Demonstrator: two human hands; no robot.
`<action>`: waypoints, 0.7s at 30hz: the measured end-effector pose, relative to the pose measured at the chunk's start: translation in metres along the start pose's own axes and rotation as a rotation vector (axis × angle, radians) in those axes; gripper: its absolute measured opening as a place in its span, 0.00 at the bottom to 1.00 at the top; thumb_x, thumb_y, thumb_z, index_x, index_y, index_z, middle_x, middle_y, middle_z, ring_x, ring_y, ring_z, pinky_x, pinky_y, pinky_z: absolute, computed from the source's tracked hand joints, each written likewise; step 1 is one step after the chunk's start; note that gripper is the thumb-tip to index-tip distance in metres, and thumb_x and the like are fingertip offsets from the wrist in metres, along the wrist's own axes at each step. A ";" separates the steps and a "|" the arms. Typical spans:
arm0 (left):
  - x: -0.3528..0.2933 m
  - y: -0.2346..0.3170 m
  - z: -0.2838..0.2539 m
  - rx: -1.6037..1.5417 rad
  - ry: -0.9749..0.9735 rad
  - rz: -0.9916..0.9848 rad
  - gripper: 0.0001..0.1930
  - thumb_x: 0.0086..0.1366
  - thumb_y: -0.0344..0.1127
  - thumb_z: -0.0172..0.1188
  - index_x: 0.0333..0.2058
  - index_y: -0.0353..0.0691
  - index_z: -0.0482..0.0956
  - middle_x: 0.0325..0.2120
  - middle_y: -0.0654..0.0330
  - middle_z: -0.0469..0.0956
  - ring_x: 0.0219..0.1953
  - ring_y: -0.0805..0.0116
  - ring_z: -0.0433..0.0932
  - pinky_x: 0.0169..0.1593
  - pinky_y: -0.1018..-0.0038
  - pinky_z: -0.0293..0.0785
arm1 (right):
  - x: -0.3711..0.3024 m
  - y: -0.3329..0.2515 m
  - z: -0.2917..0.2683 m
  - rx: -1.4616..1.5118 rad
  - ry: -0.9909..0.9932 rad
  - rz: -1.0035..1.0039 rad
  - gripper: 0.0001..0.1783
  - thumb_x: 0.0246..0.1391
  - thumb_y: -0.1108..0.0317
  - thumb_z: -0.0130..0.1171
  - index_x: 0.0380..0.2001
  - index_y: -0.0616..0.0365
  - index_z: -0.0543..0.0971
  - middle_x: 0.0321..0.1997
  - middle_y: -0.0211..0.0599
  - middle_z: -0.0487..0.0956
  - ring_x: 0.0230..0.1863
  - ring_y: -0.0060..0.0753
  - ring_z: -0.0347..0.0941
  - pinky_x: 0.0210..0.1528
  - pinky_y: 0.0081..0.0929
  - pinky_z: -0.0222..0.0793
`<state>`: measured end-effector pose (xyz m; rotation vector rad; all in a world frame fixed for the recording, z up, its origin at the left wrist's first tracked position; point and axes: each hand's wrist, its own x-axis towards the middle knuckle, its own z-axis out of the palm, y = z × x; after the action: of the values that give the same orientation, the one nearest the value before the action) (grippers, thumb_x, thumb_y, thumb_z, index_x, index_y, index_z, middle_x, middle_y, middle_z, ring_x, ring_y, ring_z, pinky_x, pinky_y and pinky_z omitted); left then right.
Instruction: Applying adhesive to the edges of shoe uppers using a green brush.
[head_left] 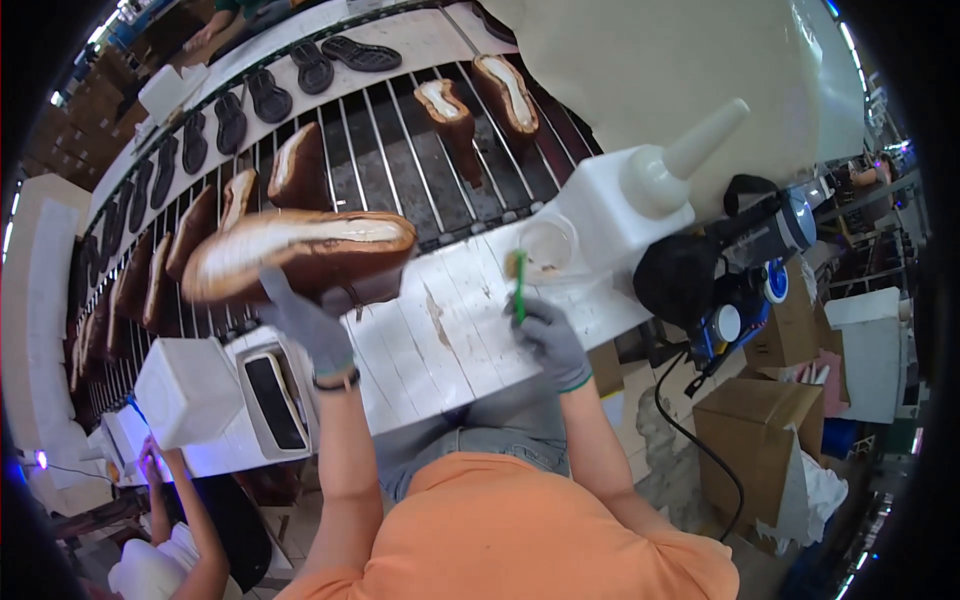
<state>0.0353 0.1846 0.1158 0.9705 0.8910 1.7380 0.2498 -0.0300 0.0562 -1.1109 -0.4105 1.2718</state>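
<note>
My left hand (pixel 312 328), in a grey glove, grips a brown shoe upper (pixel 345 263) held bottom up over the white worktop. The upper's underside is pale, with a whitish coat, and its toe end is blurred. My right hand (pixel 552 340), gloved too, is closed round the green handle of a small brush (pixel 520 287). The brush's bristle end is at the near left side of a clear round cup (pixel 548 243); whether it touches the cup I cannot tell. Behind the cup lies a white bottle with a long nozzle (pixel 640 190), tilted to the right.
A rack of metal rods (pixel 385 150) carries several more brown uppers (pixel 508 95). Beyond it, black soles (pixel 270 97) line a white ledge. A white container (pixel 188 390) and a black-topped box (pixel 275 400) stand left. Cartons (pixel 757 440) are at right; another person's arms (pixel 190 510) show lower left.
</note>
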 end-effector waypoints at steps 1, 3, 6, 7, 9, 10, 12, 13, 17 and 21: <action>-0.030 0.013 -0.015 0.063 0.006 0.067 0.32 0.68 0.43 0.61 0.63 0.31 0.61 0.58 0.54 0.69 0.56 0.61 0.73 0.63 0.61 0.67 | -0.007 -0.012 -0.004 -0.015 0.068 -0.088 0.20 0.55 0.72 0.59 0.51 0.67 0.78 0.29 0.25 0.77 0.25 0.12 0.65 0.28 0.12 0.60; -0.086 0.027 -0.045 0.496 0.030 0.002 0.33 0.63 0.33 0.66 0.63 0.30 0.62 0.61 0.54 0.67 0.58 0.62 0.70 0.65 0.63 0.63 | -0.017 -0.039 -0.014 -0.173 0.279 -0.122 0.15 0.57 0.71 0.60 0.46 0.65 0.82 0.27 0.24 0.77 0.24 0.12 0.65 0.26 0.12 0.58; -0.132 0.014 -0.072 0.394 0.072 -0.151 0.37 0.60 0.30 0.69 0.64 0.32 0.60 0.62 0.54 0.66 0.60 0.61 0.67 0.66 0.63 0.62 | -0.017 -0.067 -0.023 -0.850 0.449 -0.342 0.12 0.56 0.65 0.63 0.40 0.60 0.86 0.24 0.27 0.79 0.23 0.20 0.71 0.27 0.23 0.65; -0.138 0.008 -0.077 0.377 0.147 -0.221 0.37 0.59 0.30 0.69 0.64 0.33 0.60 0.62 0.54 0.66 0.60 0.62 0.67 0.67 0.64 0.62 | -0.016 -0.071 -0.022 -1.100 0.508 -0.396 0.12 0.55 0.64 0.63 0.40 0.58 0.86 0.26 0.32 0.81 0.25 0.27 0.74 0.28 0.28 0.68; -0.140 -0.001 -0.085 0.337 0.070 -0.177 0.37 0.59 0.30 0.70 0.64 0.33 0.59 0.62 0.54 0.65 0.60 0.62 0.66 0.66 0.64 0.62 | -0.015 -0.072 -0.017 -1.474 0.565 -0.461 0.12 0.54 0.61 0.63 0.39 0.55 0.85 0.31 0.40 0.82 0.29 0.39 0.78 0.32 0.36 0.72; -0.138 -0.003 -0.088 0.340 0.013 -0.097 0.36 0.60 0.30 0.69 0.63 0.33 0.60 0.62 0.54 0.66 0.60 0.63 0.67 0.65 0.64 0.63 | -0.010 -0.073 -0.013 -1.600 0.588 -0.449 0.12 0.55 0.60 0.63 0.39 0.54 0.85 0.32 0.42 0.82 0.32 0.43 0.79 0.35 0.39 0.72; -0.135 -0.002 -0.094 0.447 0.010 -0.142 0.34 0.61 0.30 0.68 0.62 0.32 0.62 0.61 0.53 0.67 0.59 0.63 0.68 0.64 0.65 0.65 | -0.007 -0.071 -0.003 -1.802 0.623 -0.374 0.12 0.56 0.59 0.61 0.37 0.53 0.84 0.34 0.43 0.82 0.35 0.48 0.80 0.38 0.42 0.73; -0.135 0.002 -0.099 0.460 -0.032 -0.144 0.33 0.61 0.30 0.68 0.62 0.31 0.63 0.60 0.53 0.67 0.58 0.63 0.68 0.63 0.65 0.66 | -0.004 -0.070 0.003 -1.875 0.642 -0.322 0.11 0.56 0.59 0.60 0.36 0.53 0.83 0.35 0.43 0.82 0.35 0.48 0.80 0.38 0.43 0.73; -0.153 0.014 -0.115 0.566 -0.168 -0.139 0.29 0.64 0.31 0.66 0.60 0.31 0.67 0.59 0.53 0.70 0.57 0.63 0.69 0.62 0.66 0.66 | 0.005 -0.068 0.019 -2.079 0.663 -0.297 0.05 0.57 0.65 0.55 0.29 0.51 0.78 0.31 0.39 0.79 0.33 0.45 0.81 0.34 0.42 0.76; -0.166 0.017 -0.127 0.875 -0.389 -0.010 0.31 0.67 0.38 0.62 0.65 0.35 0.63 0.63 0.54 0.67 0.62 0.58 0.66 0.66 0.64 0.60 | 0.009 -0.071 0.023 -2.130 0.605 -0.306 0.05 0.56 0.66 0.55 0.28 0.52 0.78 0.30 0.40 0.80 0.33 0.47 0.81 0.33 0.42 0.75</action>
<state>-0.0408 0.0049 0.0394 1.7793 1.4083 1.0500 0.2736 -0.0048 0.1223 -2.8077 -1.4689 -0.3451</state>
